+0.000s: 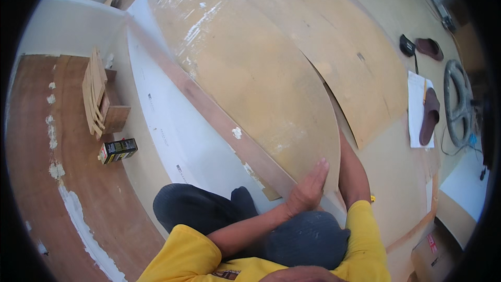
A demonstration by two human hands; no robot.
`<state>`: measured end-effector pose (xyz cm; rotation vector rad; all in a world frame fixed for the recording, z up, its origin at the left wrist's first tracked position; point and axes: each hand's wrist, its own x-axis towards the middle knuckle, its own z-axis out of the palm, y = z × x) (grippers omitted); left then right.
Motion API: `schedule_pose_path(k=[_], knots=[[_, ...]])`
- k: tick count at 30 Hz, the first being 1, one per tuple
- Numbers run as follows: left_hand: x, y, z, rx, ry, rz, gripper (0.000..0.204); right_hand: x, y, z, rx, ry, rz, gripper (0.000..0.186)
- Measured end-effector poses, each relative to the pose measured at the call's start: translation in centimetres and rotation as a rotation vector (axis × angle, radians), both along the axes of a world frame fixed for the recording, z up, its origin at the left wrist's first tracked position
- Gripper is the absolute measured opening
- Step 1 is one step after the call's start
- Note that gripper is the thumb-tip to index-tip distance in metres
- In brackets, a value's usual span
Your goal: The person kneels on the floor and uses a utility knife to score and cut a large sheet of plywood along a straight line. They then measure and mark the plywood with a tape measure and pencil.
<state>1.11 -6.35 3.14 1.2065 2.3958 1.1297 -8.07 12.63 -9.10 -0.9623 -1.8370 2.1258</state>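
Observation:
A large tan plywood sheet (250, 68) stretches away from me, its right edge raised above another sheet (355, 73). My left hand (308, 185) lies against the near end of the raised sheet, fingers straight and close together. On the right my forearm (355, 177) reaches under the sheet's raised edge, so my right hand is hidden there. A reddish-brown wood strip (203, 104) runs along the left side of the sheet and carries a dab of white filler (237, 133).
At left are stacked wooden pieces (96, 94), a dark can (118, 150) and a brown board (88, 203) smeared with white filler. A sandal (430, 117) rests on white paper (416, 130) at right, near a dark wheel (457, 103). White printed film (167, 109) lies beside the wood strip.

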Motion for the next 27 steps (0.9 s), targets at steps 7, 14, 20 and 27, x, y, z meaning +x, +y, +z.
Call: schedule_pose_path(k=[7,14,20,27], knots=[[-0.9,-0.2,-1.2,0.070,0.054,-0.031,0.080,0.2,2.2,0.9,-0.032,-0.045,0.078,0.054],[-1.0,-0.5,-2.4,0.068,-0.038,-0.057,0.084,1.8,3.5,1.6,-0.048,-0.100,0.088,0.054],[-1.6,-1.3,-2.5,0.030,-0.119,-0.144,0.076,-4.5,3.8,0.2,-0.101,-0.012,0.097,0.054],[-1.4,-1.2,-3.0,0.006,-0.053,-0.135,0.073,-14.2,3.4,-1.3,-0.205,0.118,0.099,0.053]])
